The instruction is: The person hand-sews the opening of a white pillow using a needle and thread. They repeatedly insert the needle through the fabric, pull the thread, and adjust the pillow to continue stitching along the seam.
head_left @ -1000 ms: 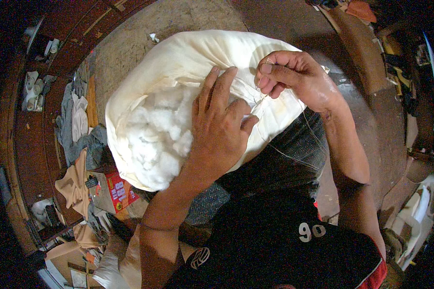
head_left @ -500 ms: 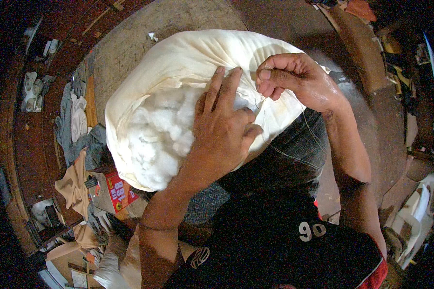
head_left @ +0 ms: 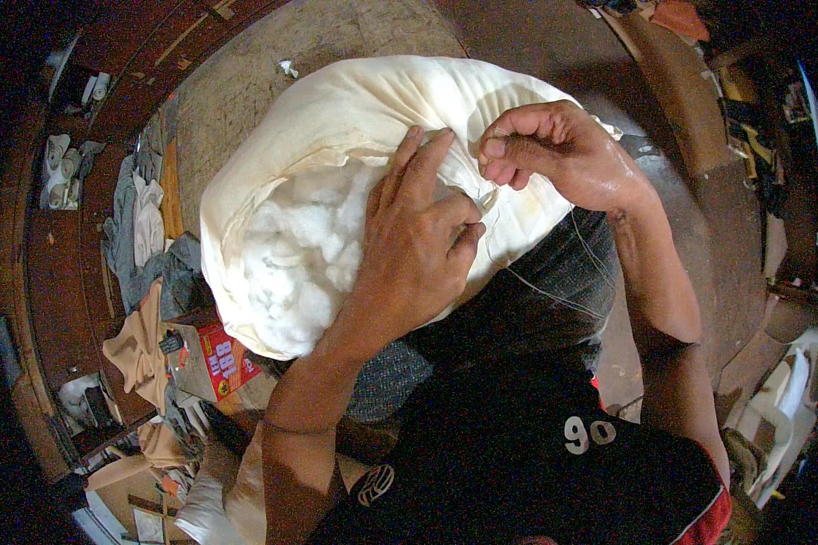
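Observation:
A cream cloth cushion cover (head_left: 427,91) rests over my lap, gaping along one side. White fluffy stuffing (head_left: 300,245) bulges from the gap. My left hand (head_left: 418,236) lies across the opening, two fingers stretched over the cloth, thumb and forefinger bent together at the cover's edge. Just right of it, my right hand (head_left: 554,150) is closed in a pinch close to the seam; whatever is between its fingertips is too small to make out. Pale thread (head_left: 554,298) trails from the cover over my dark trouser leg.
Grey and white cloths (head_left: 145,218), tan fabric scraps (head_left: 141,350) and a red printed box (head_left: 223,359) lie to the left. A wooden board (head_left: 236,100) is beyond the cushion. Pale scraps (head_left: 777,418) sit at the far right.
My left thumb and forefinger have drawn in closer to the cover's edge. The right hand has shifted very slightly left, still pinching. The cushion has barely moved.

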